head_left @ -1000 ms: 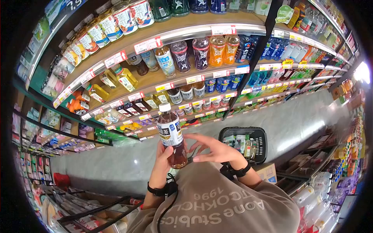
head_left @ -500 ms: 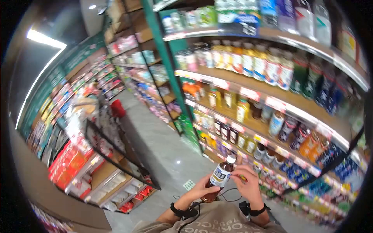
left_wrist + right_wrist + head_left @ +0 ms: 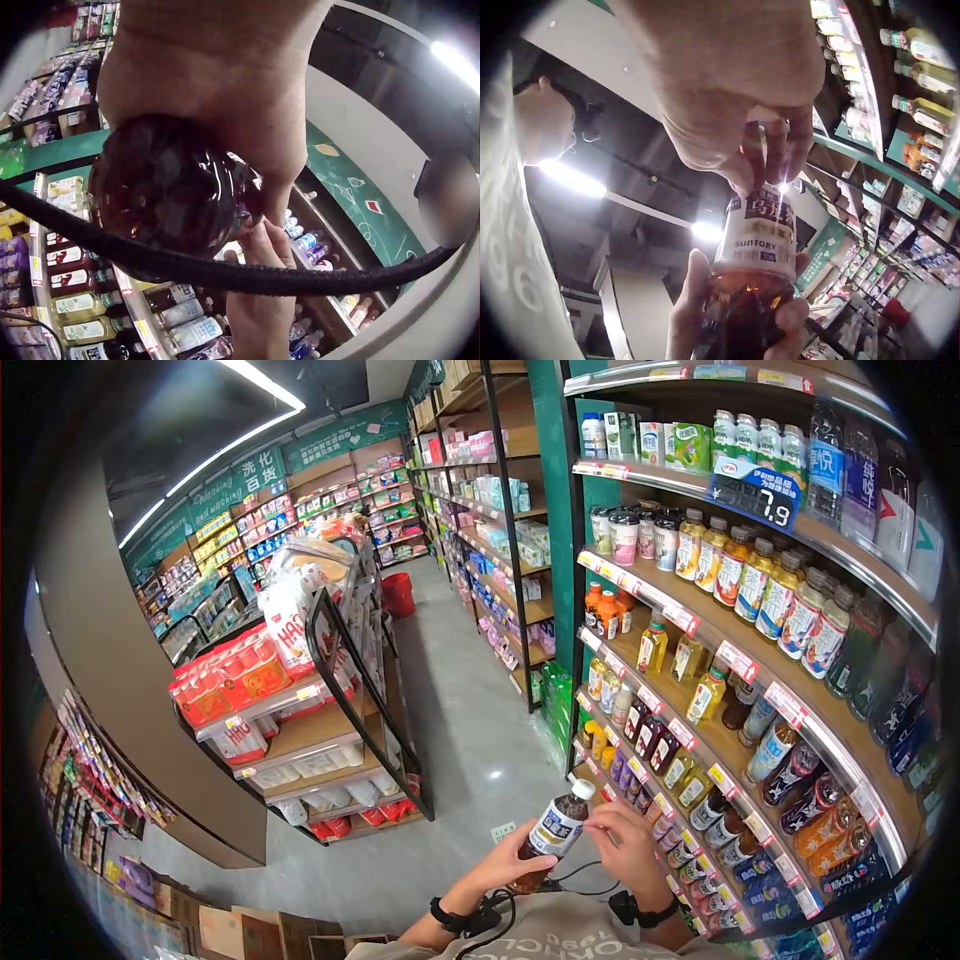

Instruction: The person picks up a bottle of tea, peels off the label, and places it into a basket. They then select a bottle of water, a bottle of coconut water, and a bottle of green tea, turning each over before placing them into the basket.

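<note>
My left hand [image 3: 512, 863] grips a plastic bottle of brown tea [image 3: 555, 830] round its lower half. The bottle is tilted, with a white cap and a white, blue and black label that reads SUNTORY in the right wrist view. My right hand [image 3: 632, 847] is beside the bottle's upper part, with its fingers [image 3: 774, 154] bent and their tips right at the label's top edge. I cannot tell whether those fingertips pinch anything. In the left wrist view the dark bottle base [image 3: 169, 187] fills the middle, and a black cord [image 3: 202, 268] crosses in front of it.
Close on the right rises a drinks shelf [image 3: 690, 622] with rows of bottles and price tags. To the left stands a rack [image 3: 300, 735] with red packs on top. A grey aisle floor [image 3: 455, 750] runs between them, towards a red bin [image 3: 398, 595]. Cardboard boxes [image 3: 235, 932] are at lower left.
The view has swung left from the drinks shelf to the aisle. My right hand has gone from spread fingers near the bottle to bent fingers at its upper part. The left hand keeps its grip.
</note>
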{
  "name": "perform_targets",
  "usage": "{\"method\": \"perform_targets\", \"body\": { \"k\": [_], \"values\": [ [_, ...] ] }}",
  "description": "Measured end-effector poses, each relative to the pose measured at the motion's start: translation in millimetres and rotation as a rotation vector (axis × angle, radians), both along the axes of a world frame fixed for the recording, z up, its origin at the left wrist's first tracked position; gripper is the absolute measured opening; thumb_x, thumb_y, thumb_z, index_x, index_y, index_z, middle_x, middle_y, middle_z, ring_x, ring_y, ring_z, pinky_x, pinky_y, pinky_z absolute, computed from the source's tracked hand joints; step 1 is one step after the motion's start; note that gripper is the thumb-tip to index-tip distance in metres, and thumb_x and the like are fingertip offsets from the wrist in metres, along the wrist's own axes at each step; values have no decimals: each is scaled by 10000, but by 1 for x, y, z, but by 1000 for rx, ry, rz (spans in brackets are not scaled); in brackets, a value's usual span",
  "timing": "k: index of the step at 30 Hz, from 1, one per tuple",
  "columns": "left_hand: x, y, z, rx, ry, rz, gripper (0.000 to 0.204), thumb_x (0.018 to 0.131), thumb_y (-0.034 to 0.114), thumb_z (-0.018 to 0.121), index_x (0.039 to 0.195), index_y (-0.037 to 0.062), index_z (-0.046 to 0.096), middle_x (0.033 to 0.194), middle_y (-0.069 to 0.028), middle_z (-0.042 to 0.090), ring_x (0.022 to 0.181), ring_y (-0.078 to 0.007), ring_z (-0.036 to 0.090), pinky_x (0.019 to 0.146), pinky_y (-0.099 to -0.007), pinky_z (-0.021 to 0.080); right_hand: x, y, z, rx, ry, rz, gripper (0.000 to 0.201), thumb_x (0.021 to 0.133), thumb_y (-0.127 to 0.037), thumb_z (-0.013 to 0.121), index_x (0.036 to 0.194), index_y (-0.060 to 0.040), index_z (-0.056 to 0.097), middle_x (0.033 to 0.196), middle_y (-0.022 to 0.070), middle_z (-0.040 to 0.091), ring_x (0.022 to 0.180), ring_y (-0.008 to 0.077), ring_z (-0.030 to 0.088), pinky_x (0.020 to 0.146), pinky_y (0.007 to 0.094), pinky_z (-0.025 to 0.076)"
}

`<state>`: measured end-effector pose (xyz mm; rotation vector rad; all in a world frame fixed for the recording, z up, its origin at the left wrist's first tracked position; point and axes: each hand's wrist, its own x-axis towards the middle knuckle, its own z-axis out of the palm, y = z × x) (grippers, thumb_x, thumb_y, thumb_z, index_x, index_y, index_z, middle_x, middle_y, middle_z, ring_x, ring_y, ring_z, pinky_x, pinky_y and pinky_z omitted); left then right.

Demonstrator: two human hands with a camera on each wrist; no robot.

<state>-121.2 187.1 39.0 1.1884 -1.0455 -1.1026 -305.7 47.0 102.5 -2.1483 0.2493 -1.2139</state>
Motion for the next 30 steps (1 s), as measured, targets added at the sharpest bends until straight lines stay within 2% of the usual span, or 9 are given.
{"method": "perform_targets", "body": {
  "k": [2, 5, 8, 14, 17, 21, 24, 27, 30],
  "values": [
    [-9, 0, 10, 58, 51, -6, 651, 904, 214, 798, 1425, 18, 460, 1116, -42, 635, 917, -112, 623, 821, -286, 535, -6, 4, 1, 40, -3, -18, 131, 828, 61, 740, 931, 7, 680, 909, 100, 677, 762, 230, 657, 661, 318, 528],
    [-8, -9, -8, 49, -76, -84, 664, 888, 232, 815, 1413, 22, 467, 1101, -42, 639, 882, -110, 626, 788, -282, 535, -25, 7, 0, 100, -25, -86, 129, 833, 66, 734, 934, 11, 675, 894, 105, 678, 729, 218, 650, 650, 311, 521],
    [-16, -14, 8, 142, -8, -151, 670, 878, 241, 824, 1408, 25, 476, 1104, -39, 639, 920, -111, 619, 811, -284, 524, -33, 7, -1, 101, -64, -118, 127, 839, 74, 723, 937, 14, 669, 880, 107, 678, 708, 203, 644, 639, 298, 511],
    [-22, -24, 13, 52, -116, -211, 693, 860, 226, 840, 1418, 22, 481, 1171, -38, 627, 1055, -116, 584, 917, -296, 489, -49, 18, -8, 237, -37, -223, 96, 864, 41, 707, 947, 2, 679, 855, 96, 673, 698, 183, 623, 638, 286, 502],
    [-14, -27, 9, 22, -134, -171, 721, 847, 211, 850, 1432, 23, 473, 1215, -36, 619, 1092, -117, 576, 951, -297, 479, -43, 19, -28, 250, -78, -168, 93, 873, 12, 713, 961, -3, 688, 871, 89, 676, 690, 176, 611, 633, 278, 498],
    [-11, -26, 23, 76, -113, -178, 739, 830, 181, 861, 1436, 17, 472, 1240, -41, 622, 1121, -130, 581, 994, -310, 468, -39, 27, -16, 237, -157, -204, 114, 863, -20, 739, 967, -16, 693, 990, 77, 691, 800, 183, 662, 684, 297, 532],
    [-15, -24, 27, 133, -98, -188, 736, 818, 152, 864, 1430, 18, 478, 1226, -43, 630, 1110, -135, 588, 998, -318, 466, -43, 28, -24, 326, -109, -197, 105, 865, -19, 731, 961, -21, 690, 1014, 78, 691, 858, 205, 680, 721, 316, 547],
    [-12, -25, 8, 147, -61, -218, 720, 808, 118, 863, 1415, 19, 488, 1211, -43, 638, 1098, -137, 596, 992, -322, 470, -53, 24, -29, 246, -64, -193, 90, 874, -14, 711, 959, -25, 682, 1008, 82, 687, 858, 234, 679, 723, 334, 545],
    [-13, -35, -14, 168, 48, -306, 683, 787, 56, 859, 1375, 28, 511, 1184, -44, 655, 1071, -133, 610, 951, -323, 493, -68, 29, -33, 213, 3, -270, 76, 874, -30, 714, 935, -22, 669, 1000, 93, 678, 855, 293, 666, 727, 372, 543]
  ]
}}
